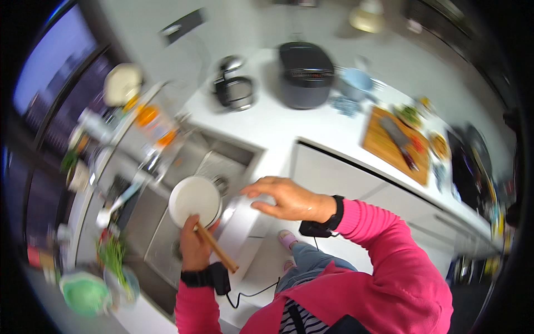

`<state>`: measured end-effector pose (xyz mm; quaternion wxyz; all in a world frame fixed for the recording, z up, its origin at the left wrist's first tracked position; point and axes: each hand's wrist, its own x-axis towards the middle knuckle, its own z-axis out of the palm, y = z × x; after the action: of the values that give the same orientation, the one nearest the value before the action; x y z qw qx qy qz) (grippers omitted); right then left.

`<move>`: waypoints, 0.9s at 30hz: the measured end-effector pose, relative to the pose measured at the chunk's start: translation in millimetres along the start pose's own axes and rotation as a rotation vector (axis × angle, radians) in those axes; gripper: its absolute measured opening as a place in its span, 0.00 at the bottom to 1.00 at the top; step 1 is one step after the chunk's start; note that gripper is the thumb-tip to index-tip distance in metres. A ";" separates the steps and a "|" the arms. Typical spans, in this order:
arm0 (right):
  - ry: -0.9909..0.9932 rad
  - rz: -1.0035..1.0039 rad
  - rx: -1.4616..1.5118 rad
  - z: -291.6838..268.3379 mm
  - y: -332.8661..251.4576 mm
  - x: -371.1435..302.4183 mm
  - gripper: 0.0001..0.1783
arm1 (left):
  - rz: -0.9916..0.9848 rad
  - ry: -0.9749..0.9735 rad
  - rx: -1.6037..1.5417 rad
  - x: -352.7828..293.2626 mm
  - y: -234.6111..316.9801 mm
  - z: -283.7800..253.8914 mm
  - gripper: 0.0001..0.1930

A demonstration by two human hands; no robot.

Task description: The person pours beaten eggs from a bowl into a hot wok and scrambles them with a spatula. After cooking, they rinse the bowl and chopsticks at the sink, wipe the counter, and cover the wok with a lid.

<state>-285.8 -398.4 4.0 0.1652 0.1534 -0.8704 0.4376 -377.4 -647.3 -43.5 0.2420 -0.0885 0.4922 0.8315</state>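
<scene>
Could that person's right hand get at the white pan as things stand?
Probably yes: the right hand looks open near the white pan, with nothing visibly blocking the way. The left hand holds the wooden handle, leaving the pan's far side uncovered.

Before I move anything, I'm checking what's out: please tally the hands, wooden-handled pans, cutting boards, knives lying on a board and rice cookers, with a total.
Hands: 2 (left hand, right hand)
White pan: 1
Cutting board: 1
Knife: 1
Black rice cooker: 1
Total: 6
</scene>
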 end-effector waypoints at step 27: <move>1.228 0.707 -0.612 -428.8 -132.4 -617.4 0.11 | -0.650 -0.669 0.242 -218.9 -403.9 507.0 0.27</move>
<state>389.1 -49.8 78.8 0.5041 -0.4568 -0.7020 0.2107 56.3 -118.8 -19.0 0.6431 0.0634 0.4274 0.6323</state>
